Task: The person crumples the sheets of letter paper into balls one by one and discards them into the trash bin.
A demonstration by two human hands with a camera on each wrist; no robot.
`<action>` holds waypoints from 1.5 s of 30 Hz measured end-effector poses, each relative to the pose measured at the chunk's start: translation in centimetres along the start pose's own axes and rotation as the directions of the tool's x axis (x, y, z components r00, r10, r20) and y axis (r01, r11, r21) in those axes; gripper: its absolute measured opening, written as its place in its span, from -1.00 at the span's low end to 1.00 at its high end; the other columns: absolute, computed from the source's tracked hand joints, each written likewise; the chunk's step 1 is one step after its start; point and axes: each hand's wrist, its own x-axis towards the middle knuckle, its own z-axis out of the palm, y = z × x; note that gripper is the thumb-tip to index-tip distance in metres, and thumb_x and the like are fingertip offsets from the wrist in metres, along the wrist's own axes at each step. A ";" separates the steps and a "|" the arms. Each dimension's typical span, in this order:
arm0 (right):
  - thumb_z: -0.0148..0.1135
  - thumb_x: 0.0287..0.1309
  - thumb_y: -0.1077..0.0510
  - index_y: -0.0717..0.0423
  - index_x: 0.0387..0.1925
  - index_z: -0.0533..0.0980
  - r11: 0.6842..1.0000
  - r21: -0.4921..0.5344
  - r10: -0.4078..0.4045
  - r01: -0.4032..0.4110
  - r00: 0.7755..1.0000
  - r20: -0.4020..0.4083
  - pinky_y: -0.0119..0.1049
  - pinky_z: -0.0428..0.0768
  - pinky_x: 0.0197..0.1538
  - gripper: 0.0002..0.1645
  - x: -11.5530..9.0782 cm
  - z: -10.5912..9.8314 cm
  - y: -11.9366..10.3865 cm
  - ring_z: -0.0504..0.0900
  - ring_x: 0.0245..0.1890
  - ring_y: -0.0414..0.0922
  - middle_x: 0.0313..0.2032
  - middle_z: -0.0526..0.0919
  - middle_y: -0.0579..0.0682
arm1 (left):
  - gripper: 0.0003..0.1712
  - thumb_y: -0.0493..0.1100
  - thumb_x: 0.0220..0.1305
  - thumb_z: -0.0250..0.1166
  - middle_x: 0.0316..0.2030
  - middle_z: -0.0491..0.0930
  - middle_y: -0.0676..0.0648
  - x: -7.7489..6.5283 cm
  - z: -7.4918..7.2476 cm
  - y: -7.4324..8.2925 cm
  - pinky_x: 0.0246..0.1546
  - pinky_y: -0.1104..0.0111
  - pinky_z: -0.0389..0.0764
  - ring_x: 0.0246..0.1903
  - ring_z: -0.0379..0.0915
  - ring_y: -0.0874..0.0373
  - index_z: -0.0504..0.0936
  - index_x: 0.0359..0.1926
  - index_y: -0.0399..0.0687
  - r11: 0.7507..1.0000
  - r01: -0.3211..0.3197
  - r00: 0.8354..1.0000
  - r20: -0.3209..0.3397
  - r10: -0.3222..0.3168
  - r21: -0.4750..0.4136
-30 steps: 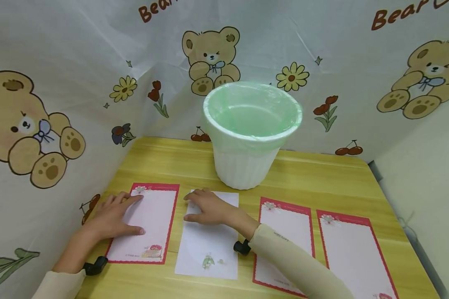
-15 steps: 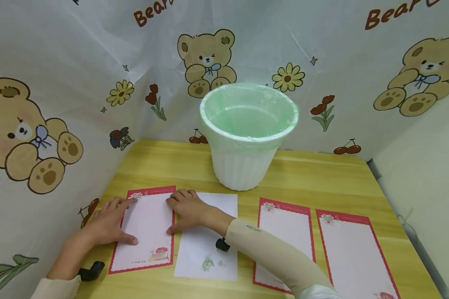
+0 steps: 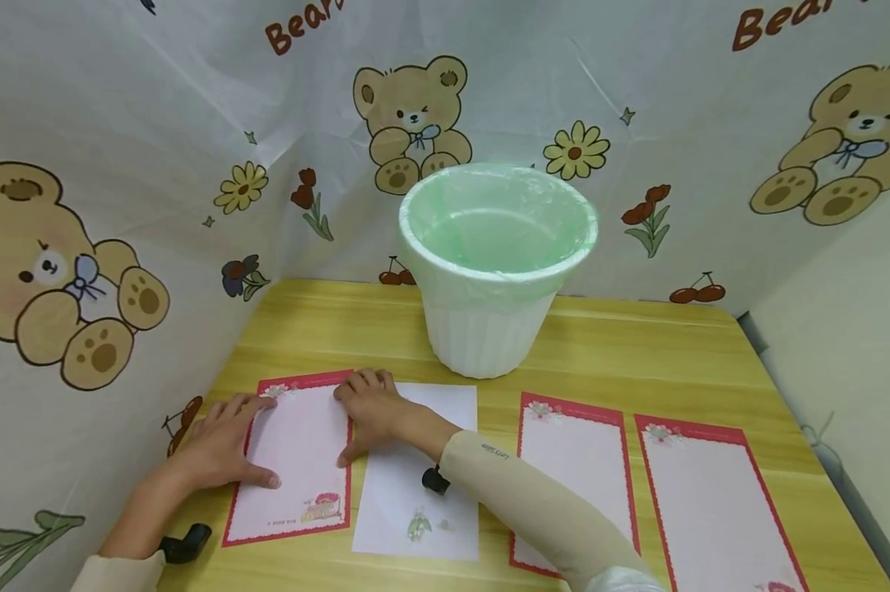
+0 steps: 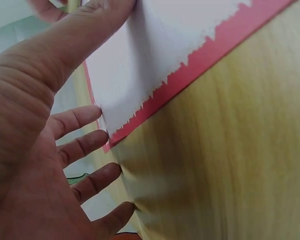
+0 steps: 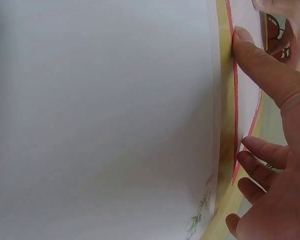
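Note:
The leftmost red-bordered sheet of paper (image 3: pixel 300 460) lies flat on the wooden table, between the two hands. My left hand (image 3: pixel 223 444) rests at its left edge, thumb on the sheet and fingers spread toward the upper left corner. In the left wrist view, the left fingertips (image 4: pixel 102 175) touch the paper's edge and the tabletop. My right hand (image 3: pixel 374 415) touches the same sheet's right edge with its thumb and fingers spread apart. Under the right wrist lies a white sheet of paper (image 3: pixel 415 534) with a small green plant print, partly hidden by the forearm.
Two more red-bordered sheets lie to the right: a nearer sheet (image 3: pixel 574 460), partly covered by the right sleeve, and an outer sheet (image 3: pixel 719 510). A white bin (image 3: pixel 489 329) with a green liner stands behind the papers. A bear-print cloth (image 3: pixel 326 107) hangs behind the table (image 3: pixel 637 345).
My right hand has moved left from the white sheet to the right edge of the leftmost red-bordered sheet. That sheet has turned slightly; my left hand has stayed at its left edge.

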 end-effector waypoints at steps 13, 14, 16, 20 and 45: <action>0.57 0.25 -0.19 -0.23 -0.03 0.72 0.992 0.118 -0.040 0.044 0.999 -0.037 -0.12 0.25 0.22 -0.67 -0.6 -0.3 -0.1 0.40 0.00 -0.24 -0.31 0.62 -0.36 | -0.29 0.26 0.03 0.68 -0.03 0.72 -0.02 0.0 -0.3 0.6 -0.06 0.11 0.43 -0.07 0.44 0.03 0.76 0.12 0.01 0.990 -0.089 0.996 0.010 0.090 -0.110; 0.55 0.29 -0.15 -0.23 -0.02 0.74 0.992 0.123 -0.037 0.042 0.998 -0.041 -0.16 0.23 0.17 -0.71 -0.5 -0.3 -0.1 0.39 -0.03 -0.25 -0.34 0.62 -0.37 | -0.31 0.21 0.10 0.66 -0.04 0.73 -0.05 0.1 -0.3 0.7 -0.08 0.15 0.43 -0.09 0.45 0.05 0.76 0.15 -0.07 0.988 -0.085 0.996 0.027 0.090 -0.132; 0.53 0.32 -0.11 -0.22 -0.01 0.76 0.991 0.129 -0.026 0.031 0.999 -0.046 -0.21 0.18 0.10 -0.74 -0.5 -0.2 -0.1 0.38 -0.07 -0.25 -0.39 0.61 -0.36 | -0.31 0.12 0.19 0.63 -0.04 0.73 -0.12 0.3 -0.3 0.7 -0.12 0.23 0.46 -0.12 0.46 0.07 0.75 0.20 -0.21 0.984 -0.078 0.994 0.058 0.089 -0.163; 0.54 0.31 -0.09 -0.21 -0.10 0.76 0.990 0.138 0.002 0.006 0.998 -0.058 -0.25 0.15 0.03 -0.81 -0.6 0.0 0.0 0.37 -0.14 -0.25 -0.45 0.59 -0.32 | -0.36 0.08 0.21 0.62 -0.05 0.73 -0.11 0.7 -0.4 1.0 -0.18 0.27 0.51 -0.14 0.47 0.08 0.76 0.18 -0.24 0.980 -0.073 0.993 0.082 0.089 -0.186; 0.33 0.47 0.25 0.04 -0.06 0.59 0.659 0.711 0.078 0.244 0.918 -0.388 -0.41 0.71 -0.07 -0.89 -12.7 -5.9 4.2 0.63 -0.17 -0.18 -0.14 0.68 0.03 | -0.80 -0.20 0.34 0.54 -0.16 0.73 0.05 -1.3 -4.5 11.8 -0.41 0.32 0.74 -0.31 0.68 0.19 0.74 -0.07 0.10 0.727 -0.343 0.929 -0.327 0.170 -0.595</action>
